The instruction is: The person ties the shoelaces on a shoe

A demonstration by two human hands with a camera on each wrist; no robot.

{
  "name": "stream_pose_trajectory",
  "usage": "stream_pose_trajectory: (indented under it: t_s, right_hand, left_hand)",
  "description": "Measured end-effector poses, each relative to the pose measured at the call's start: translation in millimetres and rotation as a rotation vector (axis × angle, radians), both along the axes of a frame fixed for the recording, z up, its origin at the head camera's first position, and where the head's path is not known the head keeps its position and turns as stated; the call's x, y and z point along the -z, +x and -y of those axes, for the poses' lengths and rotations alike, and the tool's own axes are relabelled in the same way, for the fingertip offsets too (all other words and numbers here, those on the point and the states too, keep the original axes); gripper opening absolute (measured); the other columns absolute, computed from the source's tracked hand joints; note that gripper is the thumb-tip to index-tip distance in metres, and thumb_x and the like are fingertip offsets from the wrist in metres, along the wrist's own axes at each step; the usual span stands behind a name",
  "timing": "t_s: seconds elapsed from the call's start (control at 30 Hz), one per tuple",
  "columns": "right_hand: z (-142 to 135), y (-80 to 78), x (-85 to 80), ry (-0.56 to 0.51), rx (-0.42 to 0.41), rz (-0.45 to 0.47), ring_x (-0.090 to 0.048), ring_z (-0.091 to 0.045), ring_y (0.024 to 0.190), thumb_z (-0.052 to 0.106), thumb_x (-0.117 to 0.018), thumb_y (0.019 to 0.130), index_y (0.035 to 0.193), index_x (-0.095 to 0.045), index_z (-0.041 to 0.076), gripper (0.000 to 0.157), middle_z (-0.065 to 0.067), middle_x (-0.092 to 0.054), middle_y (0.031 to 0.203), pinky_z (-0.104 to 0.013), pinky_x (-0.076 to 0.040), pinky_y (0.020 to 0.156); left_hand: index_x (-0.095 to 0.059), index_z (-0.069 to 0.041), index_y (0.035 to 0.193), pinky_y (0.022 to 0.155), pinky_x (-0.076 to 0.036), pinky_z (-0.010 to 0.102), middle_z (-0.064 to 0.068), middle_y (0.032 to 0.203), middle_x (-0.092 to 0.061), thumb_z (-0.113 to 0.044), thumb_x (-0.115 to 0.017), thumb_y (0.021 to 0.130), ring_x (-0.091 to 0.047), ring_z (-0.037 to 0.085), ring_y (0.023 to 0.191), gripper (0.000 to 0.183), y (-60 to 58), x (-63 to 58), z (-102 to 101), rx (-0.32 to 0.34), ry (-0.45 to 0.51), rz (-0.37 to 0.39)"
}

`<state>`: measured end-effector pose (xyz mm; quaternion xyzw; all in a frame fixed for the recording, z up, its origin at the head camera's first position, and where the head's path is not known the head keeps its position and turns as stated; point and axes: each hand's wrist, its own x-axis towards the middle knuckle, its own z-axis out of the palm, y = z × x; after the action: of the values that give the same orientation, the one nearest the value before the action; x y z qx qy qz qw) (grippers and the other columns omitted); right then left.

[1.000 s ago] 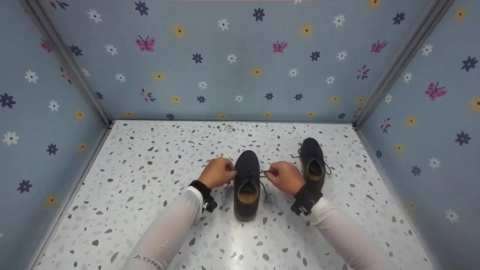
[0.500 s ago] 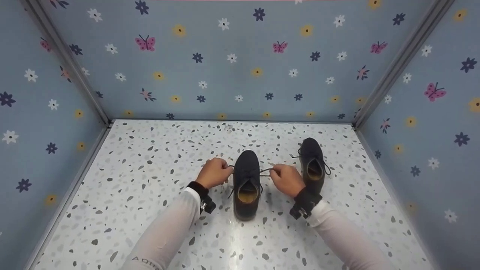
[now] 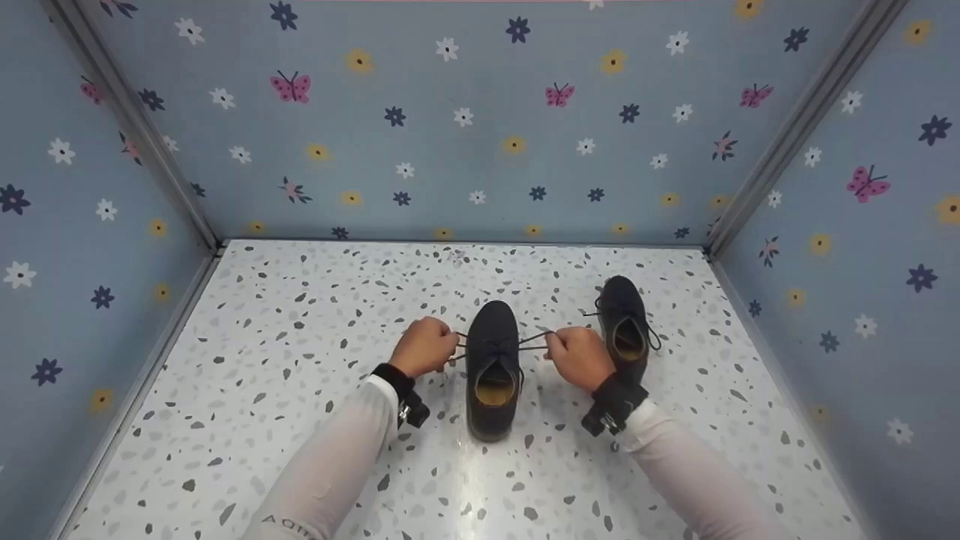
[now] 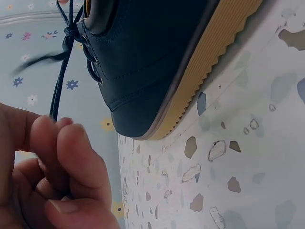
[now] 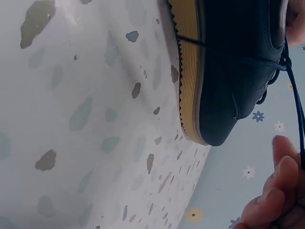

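A dark navy lace-up shoe (image 3: 493, 319) stands upright on the floor, toe pointing away from me. Left of it, my left hand (image 3: 424, 347) pinches a loop of its shoelace (image 4: 57, 90). On the other side my right hand (image 3: 581, 358) grips the opposite loop, drawn out sideways from the shoe. A knot (image 4: 70, 32) shows over the tongue in the left wrist view, where a loose lace end appears blurred. In the right wrist view another lace end (image 5: 228, 58) hangs down across the shoe's side to the tan ribbed sole (image 5: 188, 71).
The matching shoe (image 3: 621, 300) stands to the right, just beyond my right wrist, its laces loose at the sides. White speckled flooring (image 3: 337, 300) lies beneath everything. Blue flowered panels (image 3: 465, 90) close off the back and both sides.
My left hand has drawn left and my right hand slightly right, so longer stretches of lace show on both sides. Neither shoe has visibly moved.
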<state>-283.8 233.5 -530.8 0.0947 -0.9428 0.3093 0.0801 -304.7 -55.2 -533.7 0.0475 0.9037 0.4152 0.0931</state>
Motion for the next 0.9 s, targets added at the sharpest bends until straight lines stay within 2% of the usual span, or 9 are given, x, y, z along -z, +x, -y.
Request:
stream_pose_trajectory:
  t_s: [0.1, 0.27, 0.33, 0.57, 0.73, 0.83, 0.9]
  right_hand:
    - [-1.9, -0.8, 1.6, 0.003, 0.009, 0.008, -0.053, -0.011, 0.055, 0.017, -0.055, 0.102, 0.054, -0.061, 0.017, 0.048, 0.004, -0.070, 0.061, -0.029, -0.040, 0.056]
    - [-6.5, -1.9, 5.0, 0.042, 0.027, -0.025, -0.041, -0.012, 0.048, 0.014, -0.056, 0.100, 0.050, -0.042, 0.022, 0.052, 0.007, -0.043, 0.049, -0.028, -0.030, 0.051]
    - [-8.6, -2.1, 7.1, 0.045, 0.042, -0.026, -0.038, -0.012, 0.047, 0.014, -0.057, 0.098, 0.050, -0.038, 0.022, 0.053, 0.008, -0.038, 0.048, -0.028, -0.028, 0.050]
    - [-13.6, -5.1, 13.5, 0.054, 0.066, -0.030, -0.040, -0.013, 0.049, 0.012, -0.058, 0.094, 0.049, -0.040, 0.021, 0.049, 0.007, -0.041, 0.049, -0.028, -0.030, 0.052]
    - [-14.3, -5.2, 19.8, 0.050, 0.089, -0.007, -0.041, -0.014, 0.051, 0.013, -0.058, 0.094, 0.049, -0.041, 0.020, 0.049, 0.006, -0.043, 0.051, -0.028, -0.032, 0.054]
    - [-13.7, -4.4, 22.6, 0.020, 0.095, 0.047, -0.042, -0.013, 0.051, 0.015, -0.058, 0.096, 0.050, -0.042, 0.021, 0.048, 0.007, -0.043, 0.051, -0.028, -0.033, 0.053]
    - [-13.9, -3.5, 22.8, -0.015, 0.086, 0.101, -0.042, -0.012, 0.051, 0.018, -0.057, 0.098, 0.052, -0.044, 0.020, 0.048, 0.007, -0.043, 0.051, -0.028, -0.033, 0.053]
  left_hand:
    - [-0.053, -0.019, 0.056, 0.047, -0.036, 0.027, -0.006, 0.050, -0.054, -0.016, -0.052, 0.090, -0.053, 0.013, 0.046, 0.035, 0.4, 0.9, 2.7, 0.018, -0.008, -0.024]
    - [-0.040, -0.019, 0.055, 0.053, -0.031, 0.029, -0.005, 0.055, -0.040, -0.013, -0.051, 0.089, -0.039, 0.015, 0.051, 0.036, 3.0, 4.6, 7.2, 0.004, -0.014, -0.078]
    - [-0.038, -0.019, 0.056, 0.055, -0.030, 0.029, -0.005, 0.056, -0.037, -0.012, -0.051, 0.090, -0.036, 0.016, 0.053, 0.036, 4.2, 7.7, 7.7, -0.005, -0.015, -0.094]
    - [-0.036, -0.019, 0.056, 0.052, -0.030, 0.027, -0.007, 0.054, -0.035, -0.010, -0.052, 0.090, -0.037, 0.014, 0.050, 0.038, 6.3, 18.9, 8.5, -0.037, 0.056, -0.083]
    - [-0.038, -0.018, 0.057, 0.052, -0.031, 0.027, -0.006, 0.055, -0.036, -0.010, -0.053, 0.090, -0.038, 0.014, 0.051, 0.037, 7.1, 23.1, 10.3, -0.034, 0.073, -0.062]
    - [-0.041, -0.017, 0.059, 0.052, -0.034, 0.027, -0.005, 0.056, -0.041, -0.013, -0.053, 0.095, -0.042, 0.013, 0.051, 0.038, 9.2, 25.1, 10.6, -0.029, 0.099, -0.026]
    - [-0.049, -0.014, 0.064, 0.053, -0.036, 0.027, -0.004, 0.060, -0.047, -0.017, -0.054, 0.100, -0.045, 0.013, 0.053, 0.037, 10.8, 26.6, 10.8, -0.008, 0.123, -0.002]
